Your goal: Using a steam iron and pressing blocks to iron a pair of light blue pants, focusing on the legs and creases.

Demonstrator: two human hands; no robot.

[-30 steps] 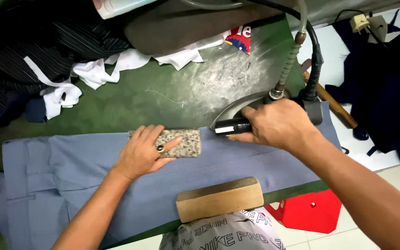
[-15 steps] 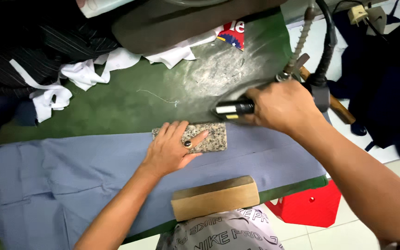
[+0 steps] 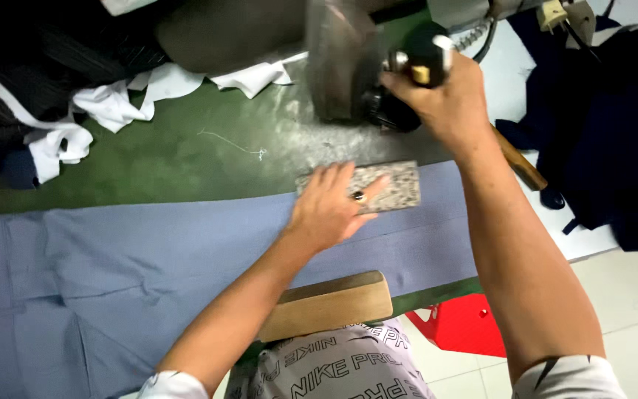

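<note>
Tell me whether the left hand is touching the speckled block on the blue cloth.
Touching. The head view shows the left hand lying flat on the speckled block, fingers spread over its left part with no gap, pressing it onto the blue cloth.

Single head-worn view, steeply down and close over the green table [image 3: 186, 166].
</note>
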